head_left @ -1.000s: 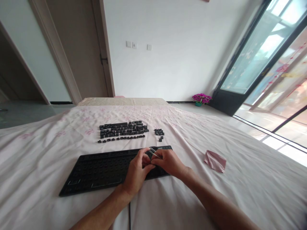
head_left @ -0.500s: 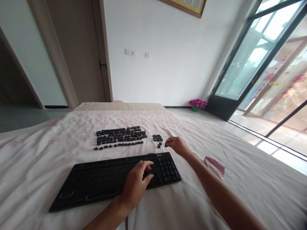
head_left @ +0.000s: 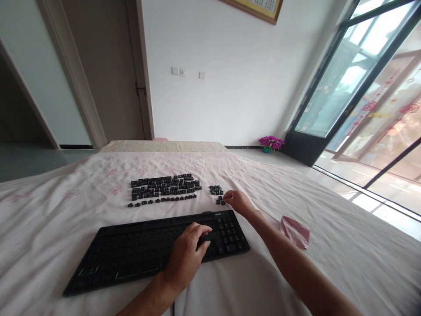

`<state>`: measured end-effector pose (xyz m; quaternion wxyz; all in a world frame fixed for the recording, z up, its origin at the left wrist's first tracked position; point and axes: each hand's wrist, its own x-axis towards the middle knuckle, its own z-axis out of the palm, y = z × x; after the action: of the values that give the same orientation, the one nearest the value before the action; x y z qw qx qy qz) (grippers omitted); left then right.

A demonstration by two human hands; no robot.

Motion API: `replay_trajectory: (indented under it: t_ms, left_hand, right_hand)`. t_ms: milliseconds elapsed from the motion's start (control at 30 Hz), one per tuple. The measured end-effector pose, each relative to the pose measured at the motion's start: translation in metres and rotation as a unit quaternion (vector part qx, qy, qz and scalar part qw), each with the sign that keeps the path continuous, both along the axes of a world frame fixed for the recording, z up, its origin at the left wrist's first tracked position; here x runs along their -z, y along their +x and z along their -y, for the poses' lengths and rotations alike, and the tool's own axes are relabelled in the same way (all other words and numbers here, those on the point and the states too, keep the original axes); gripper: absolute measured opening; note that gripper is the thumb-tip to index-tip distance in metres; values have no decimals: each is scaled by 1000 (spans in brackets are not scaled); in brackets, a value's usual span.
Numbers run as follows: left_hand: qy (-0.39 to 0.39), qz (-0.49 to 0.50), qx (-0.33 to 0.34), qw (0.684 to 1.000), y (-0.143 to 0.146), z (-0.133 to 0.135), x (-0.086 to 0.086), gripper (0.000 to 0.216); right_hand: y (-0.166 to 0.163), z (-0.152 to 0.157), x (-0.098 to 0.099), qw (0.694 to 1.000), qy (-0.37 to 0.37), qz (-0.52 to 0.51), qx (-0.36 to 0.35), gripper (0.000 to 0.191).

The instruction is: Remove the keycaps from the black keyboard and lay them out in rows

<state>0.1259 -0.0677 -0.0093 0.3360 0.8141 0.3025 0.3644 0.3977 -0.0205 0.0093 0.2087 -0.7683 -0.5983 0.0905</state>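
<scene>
A black keyboard (head_left: 138,245) lies at a slant in front of me, with keys on its right-hand number block and most of the rest looking bare. My left hand (head_left: 189,248) rests on it right of the middle, thumb and fingers apart, holding nothing. Beyond the keyboard's far right corner, my right hand (head_left: 238,202) is pinched around a small black keycap (head_left: 223,202), low on the cloth. That keycap is beside a few loose keycaps (head_left: 219,200). Just behind them is a small cluster of keycaps (head_left: 216,190).
Many loose keycaps (head_left: 164,188) lie in rows behind the keyboard, a single line of them nearest it. A pink cloth (head_left: 295,231) lies right of my right forearm. The flowered white sheet (head_left: 82,210) is wrinkled. A cable (head_left: 174,307) runs out under my left wrist.
My right hand has shifted slightly left and toward me, bringing the pinched keycap up to the few loose ones. My left hand has stayed on the keyboard.
</scene>
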Motion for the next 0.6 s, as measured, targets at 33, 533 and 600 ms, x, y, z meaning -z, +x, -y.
replay_trajectory:
  t_ms: [33,533,600]
  left_hand:
    - [0,-1,0,1000,0,0,0,32]
    - [29,-33,11,999,-4,6,-9,22]
    - [47,-51,12,997,-4,8,-10,22]
  right_hand:
    - [0,0,0,1000,1,0,1,14]
    - [-45,69,-73,961,114,-167,-189,52]
    - [-56,82,-72,953,125,-212,-178,49]
